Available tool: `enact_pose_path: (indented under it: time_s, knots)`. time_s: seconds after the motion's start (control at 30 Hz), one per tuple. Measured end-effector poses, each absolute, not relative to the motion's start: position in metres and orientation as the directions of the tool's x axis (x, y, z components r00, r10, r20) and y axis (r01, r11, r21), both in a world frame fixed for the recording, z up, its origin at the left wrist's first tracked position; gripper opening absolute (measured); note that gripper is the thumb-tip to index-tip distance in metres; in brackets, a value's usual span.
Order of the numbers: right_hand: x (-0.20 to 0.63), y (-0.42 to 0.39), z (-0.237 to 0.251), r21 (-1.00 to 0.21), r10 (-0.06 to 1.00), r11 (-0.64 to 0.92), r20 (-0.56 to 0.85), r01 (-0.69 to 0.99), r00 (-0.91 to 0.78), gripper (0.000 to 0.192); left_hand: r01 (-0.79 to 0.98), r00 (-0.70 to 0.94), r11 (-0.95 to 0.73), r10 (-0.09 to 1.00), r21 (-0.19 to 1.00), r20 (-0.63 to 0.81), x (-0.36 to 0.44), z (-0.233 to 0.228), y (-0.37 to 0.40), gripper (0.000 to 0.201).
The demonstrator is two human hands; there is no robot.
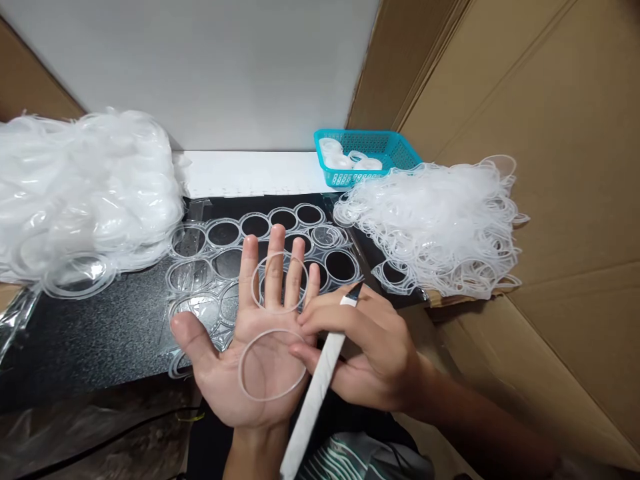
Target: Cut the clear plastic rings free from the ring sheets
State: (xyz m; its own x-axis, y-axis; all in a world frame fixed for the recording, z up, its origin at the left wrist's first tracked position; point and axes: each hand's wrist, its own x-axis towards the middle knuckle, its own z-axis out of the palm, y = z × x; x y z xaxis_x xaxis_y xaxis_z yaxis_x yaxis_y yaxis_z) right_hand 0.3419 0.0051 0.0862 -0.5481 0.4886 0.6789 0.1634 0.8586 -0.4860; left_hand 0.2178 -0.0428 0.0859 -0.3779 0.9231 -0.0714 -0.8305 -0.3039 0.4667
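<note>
My left hand is palm up with its fingers spread, over the near part of a clear plastic sheet of rings. One thin clear ring lies across the palm. A second clear ring is over the fingers. My right hand is closed on a craft knife with a white wrapped handle; its dark tip points up and away. The right thumb meets the edge of the palm ring, while the right fingertips are beside the upper ring's edge. Whether they pinch either ring I cannot tell.
A large stack of translucent ring sheets stands at the left. On the right is a tangled heap of clear ring scraps. A turquoise basket behind holds white rings. Cardboard walls enclose the right side of the black speckled table.
</note>
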Motion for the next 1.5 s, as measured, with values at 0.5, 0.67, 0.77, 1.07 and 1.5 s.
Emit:
enact_pose_path:
  time_s: [0.5, 0.67, 0.77, 1.07, 1.5]
  knots:
    - [0.328, 0.013, 0.089, -0.549, 0.527, 0.807, 0.506, 0.216, -0.683, 0.01, -0.81, -0.435, -0.339, 0.894, 0.479, -0.104, 0.218, 0.081, -0.04, 0.08]
    - [0.325, 0.015, 0.088, -0.62, 0.554, 0.768, 0.519, 0.16, -0.651, 0.009, -0.83, -0.423, -0.322, 0.896, 0.455, -0.137, 0.217, 0.08, -0.039, 0.078]
    - [0.329, 0.015, 0.09, -0.595, 0.537, 0.798, 0.629, 0.097, -0.562, 0.011, -0.833, -0.426, -0.319, 0.891, 0.451, -0.155, 0.217, 0.076, -0.038, 0.077]
    - [0.344, 0.008, 0.081, -0.39, 0.205, 0.917, 0.636, -0.081, -0.744, 0.018, -0.832, -0.436, -0.345, 0.891, 0.434, -0.128, 0.22, 0.069, -0.039, 0.072]
    - [0.351, -0.005, 0.061, -0.648, 0.564, 0.761, 0.673, -0.013, -0.479, 0.011, -0.82, -0.451, -0.361, 0.886, 0.444, -0.113, 0.216, 0.079, -0.034, 0.069]
